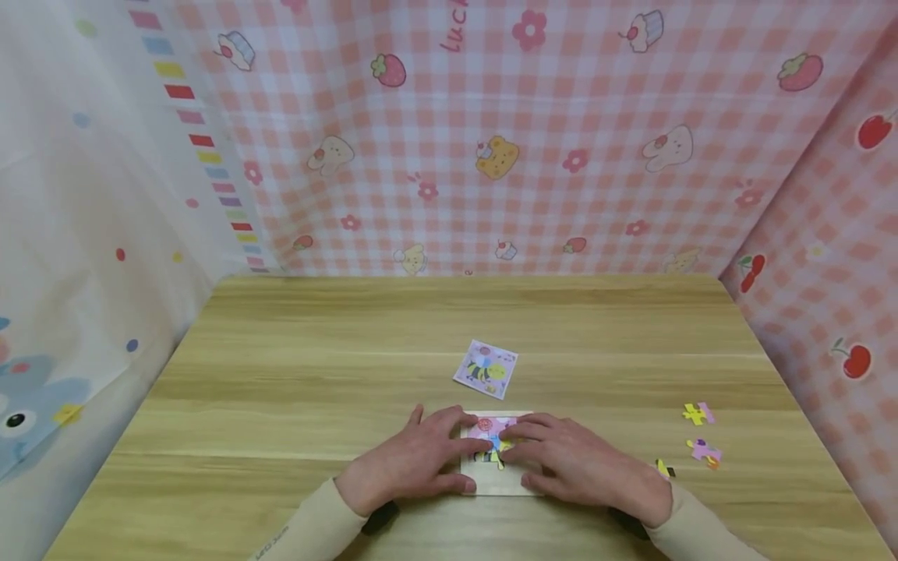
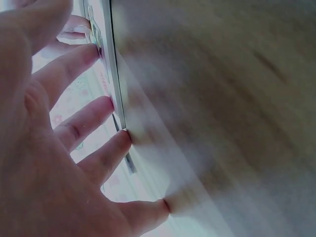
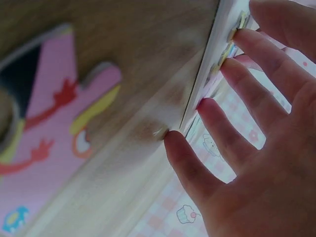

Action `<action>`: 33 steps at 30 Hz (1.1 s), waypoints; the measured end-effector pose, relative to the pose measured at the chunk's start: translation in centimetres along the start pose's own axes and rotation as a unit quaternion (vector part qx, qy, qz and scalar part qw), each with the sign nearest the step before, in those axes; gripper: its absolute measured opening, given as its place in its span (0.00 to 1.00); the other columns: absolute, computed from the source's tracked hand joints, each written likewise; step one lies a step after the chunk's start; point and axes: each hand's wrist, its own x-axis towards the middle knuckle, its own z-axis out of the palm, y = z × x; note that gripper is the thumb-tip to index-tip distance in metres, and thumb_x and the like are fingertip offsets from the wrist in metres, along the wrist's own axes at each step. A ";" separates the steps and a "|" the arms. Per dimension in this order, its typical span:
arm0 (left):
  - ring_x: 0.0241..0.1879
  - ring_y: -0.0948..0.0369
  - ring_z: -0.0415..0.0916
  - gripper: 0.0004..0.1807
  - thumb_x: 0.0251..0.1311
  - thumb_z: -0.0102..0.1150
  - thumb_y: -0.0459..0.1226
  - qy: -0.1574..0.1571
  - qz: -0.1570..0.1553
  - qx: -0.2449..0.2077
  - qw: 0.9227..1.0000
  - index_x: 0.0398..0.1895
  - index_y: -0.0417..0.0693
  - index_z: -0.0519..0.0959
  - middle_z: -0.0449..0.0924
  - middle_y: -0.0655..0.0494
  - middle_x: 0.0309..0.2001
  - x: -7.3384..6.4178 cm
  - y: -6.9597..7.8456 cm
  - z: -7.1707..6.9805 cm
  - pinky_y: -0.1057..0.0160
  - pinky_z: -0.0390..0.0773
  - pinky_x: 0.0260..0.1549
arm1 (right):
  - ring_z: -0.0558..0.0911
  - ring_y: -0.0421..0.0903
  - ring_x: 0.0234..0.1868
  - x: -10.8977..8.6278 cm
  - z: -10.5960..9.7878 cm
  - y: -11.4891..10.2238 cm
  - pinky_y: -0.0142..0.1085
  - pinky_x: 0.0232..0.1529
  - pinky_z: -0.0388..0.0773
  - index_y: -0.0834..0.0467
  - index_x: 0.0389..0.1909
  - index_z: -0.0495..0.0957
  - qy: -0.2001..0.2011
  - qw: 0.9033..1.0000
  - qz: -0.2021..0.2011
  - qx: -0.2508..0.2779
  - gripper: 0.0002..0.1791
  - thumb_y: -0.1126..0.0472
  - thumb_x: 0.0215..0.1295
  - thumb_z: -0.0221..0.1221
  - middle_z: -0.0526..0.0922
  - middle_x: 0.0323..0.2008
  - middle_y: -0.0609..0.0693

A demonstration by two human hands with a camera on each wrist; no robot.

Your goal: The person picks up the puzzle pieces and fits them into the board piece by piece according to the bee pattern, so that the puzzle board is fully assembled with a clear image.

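touching puzzle [image 1: 493, 430]: left hand [image 1: 431, 453] and right hand [image 1: 574, 458], fingers [image 2: 91, 117] apart. card [image 1: 486, 368] lies beyond, loose pieces [image 1: 694, 414] at right on tabletop [image 1: 316, 366].

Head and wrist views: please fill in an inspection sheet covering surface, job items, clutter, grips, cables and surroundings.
Surface: wood-grain tabletop.
Job items: pale puzzle board, partly filled with joined pieces, its near strip bare; bee picture card beyond it; three loose pieces visible to the right, a yellow-and-pink piece, a mostly pink piece and a yellow-and-black piece by the right wrist.
Clutter: nothing seen.
Left grip: fingers extended over the board's left side.
Right grip: fingers extended over the board's right side.
Cables: nothing seen.
Surroundings: pink checked cloth behind and right; pale printed cloth left.
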 end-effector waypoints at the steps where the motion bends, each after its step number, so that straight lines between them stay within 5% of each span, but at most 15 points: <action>1: 0.74 0.56 0.61 0.32 0.69 0.57 0.62 0.000 -0.001 0.001 1.000 0.74 0.70 0.72 0.65 0.56 0.73 0.0 0.0 -0.1 0.24 0.62 0.63 | 0.70 0.53 0.72 0.0 -0.1 0.0 0.57 0.63 0.75 0.46 0.64 0.81 -0.001 1.000 -0.001 0.000 0.22 0.51 0.71 0.65 0.75 0.70 0.45; 7: 0.71 0.58 0.64 0.30 0.70 0.57 0.60 0.004 0.000 0.007 1.000 0.73 0.71 0.73 0.67 0.56 0.71 0.2 0.1 -0.2 0.25 0.64 0.63 | 0.71 0.52 0.72 -0.4 -0.5 0.3 0.55 0.67 0.72 0.50 0.64 0.82 0.014 0.999 -0.020 0.034 0.21 0.54 0.72 0.64 0.75 0.70 0.48; 14: 0.70 0.58 0.65 0.30 0.69 0.58 0.60 0.005 -0.001 0.009 1.000 0.73 0.71 0.73 0.67 0.56 0.72 0.2 0.1 0.0 0.25 0.65 0.62 | 0.80 0.48 0.61 -1.5 -1.5 0.9 0.50 0.60 0.80 0.52 0.60 0.84 0.069 0.991 0.035 0.110 0.16 0.58 0.73 0.64 0.80 0.62 0.47; 23: 0.71 0.57 0.63 0.28 0.69 0.61 0.57 0.002 -0.002 -0.020 1.000 0.71 0.70 0.75 0.68 0.56 0.71 0.3 -0.1 -0.3 0.25 0.63 0.63 | 0.84 0.45 0.51 -3.4 -2.4 2.6 0.44 0.49 0.84 0.51 0.47 0.86 0.160 0.982 0.040 0.086 0.13 0.67 0.64 0.70 0.84 0.50 0.43; 33: 0.71 0.57 0.62 0.29 0.69 0.62 0.56 0.003 -0.004 -0.027 1.000 0.72 0.68 0.75 0.67 0.55 0.71 0.2 0.0 -0.1 0.25 0.61 0.64 | 0.84 0.39 0.46 -5.8 -3.5 3.8 0.36 0.45 0.84 0.46 0.42 0.87 0.251 0.960 0.098 0.080 0.15 0.66 0.57 0.75 0.85 0.44 0.36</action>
